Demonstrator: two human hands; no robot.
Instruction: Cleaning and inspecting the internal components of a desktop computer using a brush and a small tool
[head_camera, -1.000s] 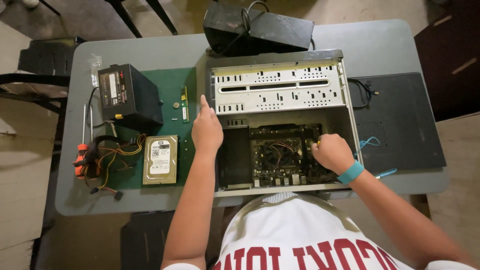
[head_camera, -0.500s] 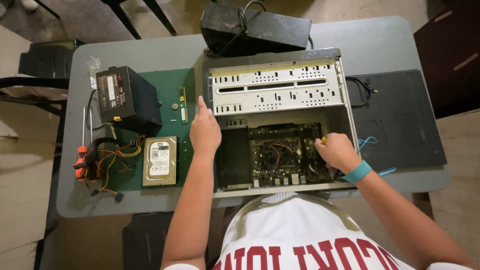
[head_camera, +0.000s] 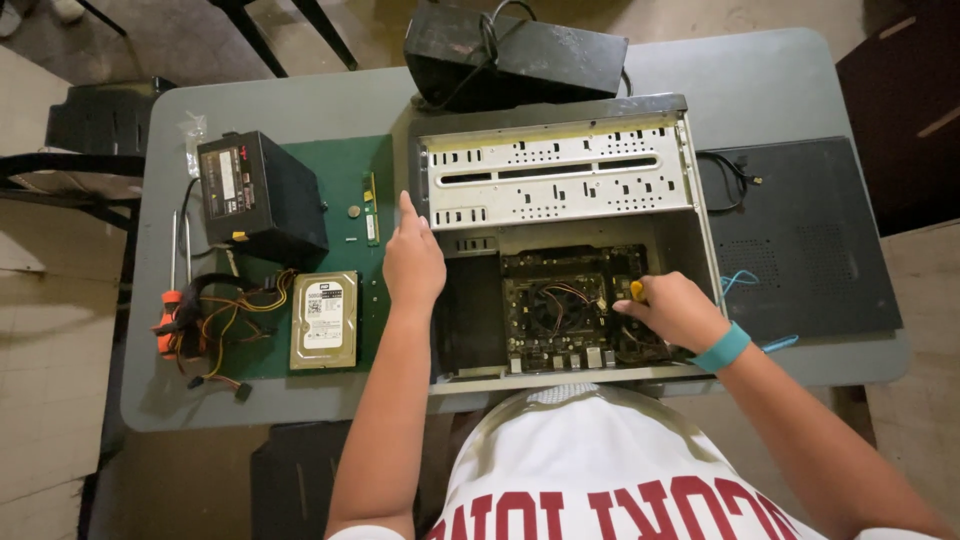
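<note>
An open metal computer case (head_camera: 560, 180) lies on the grey table (head_camera: 770, 90) with its motherboard (head_camera: 560, 305) and fan showing. My left hand (head_camera: 412, 258) rests on the case's left wall, index finger stretched along the edge. My right hand (head_camera: 675, 310) is inside the case over the motherboard's right side, closed round a small tool with a yellow tip (head_camera: 637, 291), probably a screwdriver. A teal band sits on that wrist.
A green mat (head_camera: 350, 170) left of the case carries a black power supply (head_camera: 258, 195), a tangle of coloured cables (head_camera: 225, 320), a hard drive (head_camera: 325, 320) and a memory stick (head_camera: 371, 208). A black side panel (head_camera: 810, 240) lies right; a black box (head_camera: 510, 50) stands behind.
My right hand has shifted a little to the right inside the case, and the yellow tool tip has come into sight. My left hand stays on the case wall.
</note>
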